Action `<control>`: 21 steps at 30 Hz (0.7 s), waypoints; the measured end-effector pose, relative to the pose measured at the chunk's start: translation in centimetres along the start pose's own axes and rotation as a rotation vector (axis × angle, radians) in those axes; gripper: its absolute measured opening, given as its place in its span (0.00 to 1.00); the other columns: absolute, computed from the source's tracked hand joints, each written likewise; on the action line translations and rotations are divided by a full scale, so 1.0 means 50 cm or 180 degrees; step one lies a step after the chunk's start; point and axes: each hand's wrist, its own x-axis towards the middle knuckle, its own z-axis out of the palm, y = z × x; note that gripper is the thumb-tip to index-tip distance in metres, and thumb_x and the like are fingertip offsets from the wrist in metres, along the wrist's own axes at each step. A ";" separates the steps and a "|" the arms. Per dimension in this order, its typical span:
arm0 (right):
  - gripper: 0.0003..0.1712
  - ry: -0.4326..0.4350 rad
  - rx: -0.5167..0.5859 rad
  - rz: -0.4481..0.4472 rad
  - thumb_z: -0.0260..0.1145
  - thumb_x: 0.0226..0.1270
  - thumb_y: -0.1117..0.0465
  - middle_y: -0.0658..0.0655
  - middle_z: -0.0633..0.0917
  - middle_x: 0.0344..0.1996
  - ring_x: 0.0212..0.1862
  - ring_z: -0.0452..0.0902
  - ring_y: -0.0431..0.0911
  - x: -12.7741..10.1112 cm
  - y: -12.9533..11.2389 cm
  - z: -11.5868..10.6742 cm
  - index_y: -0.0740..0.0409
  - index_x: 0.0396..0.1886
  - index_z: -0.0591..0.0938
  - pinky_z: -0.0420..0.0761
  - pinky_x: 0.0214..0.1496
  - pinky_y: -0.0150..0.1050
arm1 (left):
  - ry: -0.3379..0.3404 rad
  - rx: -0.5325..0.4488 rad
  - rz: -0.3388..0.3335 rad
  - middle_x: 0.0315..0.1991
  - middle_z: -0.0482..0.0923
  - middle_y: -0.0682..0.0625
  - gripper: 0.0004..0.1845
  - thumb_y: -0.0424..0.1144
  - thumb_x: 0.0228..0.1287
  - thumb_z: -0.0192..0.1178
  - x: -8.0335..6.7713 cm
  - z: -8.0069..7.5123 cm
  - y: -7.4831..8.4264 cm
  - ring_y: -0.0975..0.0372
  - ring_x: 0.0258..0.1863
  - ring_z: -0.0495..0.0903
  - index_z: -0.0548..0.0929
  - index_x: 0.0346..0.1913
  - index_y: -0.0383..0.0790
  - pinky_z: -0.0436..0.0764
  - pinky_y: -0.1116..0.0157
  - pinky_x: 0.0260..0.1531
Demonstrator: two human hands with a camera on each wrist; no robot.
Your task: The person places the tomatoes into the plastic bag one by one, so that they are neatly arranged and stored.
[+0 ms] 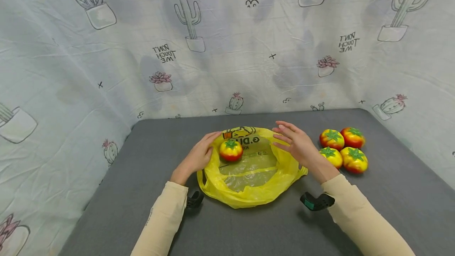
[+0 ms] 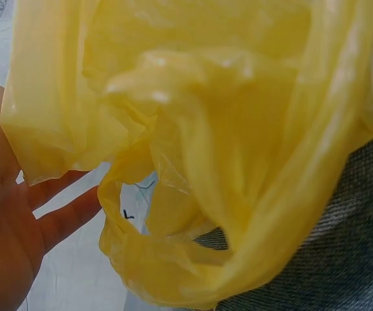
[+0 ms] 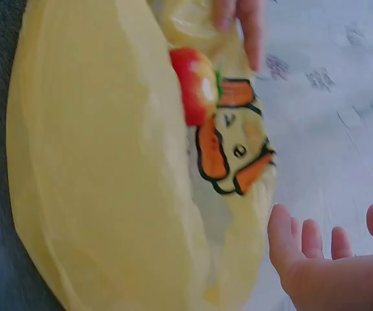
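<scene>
lying flat on the grey desk (image 1: 142,192) in the head view: yellow plastic bag (image 1: 249,187), mouth spread wide between both hands, one toy tomato (image 1: 231,150) inside near the far left rim. left hand (image 1: 199,155) resting on the bag's left edge, just beside that tomato, fingers relaxed. right hand (image 1: 296,143) hovering over the right rim, fingers straight, gripping nothing. four more toy tomatoes (image 1: 343,149) clustered just right of the right hand, well apart from the left.

seen from the left wrist: left hand (image 2: 11,233) spread flat, fingers against crumpled bag film (image 2: 225,149).

seen from the right wrist: right hand (image 3: 332,259) spread, clear of the bag (image 3: 109,168); tomato (image 3: 193,84) beyond, by the other hand's fingertips (image 3: 248,26).
</scene>
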 end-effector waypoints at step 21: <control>0.17 -0.0060 0.0978 -0.0398 0.53 0.74 0.59 0.51 0.77 0.49 0.48 0.77 0.43 -0.092 -0.037 -0.192 0.51 0.60 0.66 0.78 0.49 0.37 | -0.0048 -0.0008 0.0013 0.68 0.60 0.37 0.29 0.19 0.67 0.45 0.005 0.006 -0.004 0.49 0.63 0.64 0.62 0.71 0.34 0.70 0.54 0.49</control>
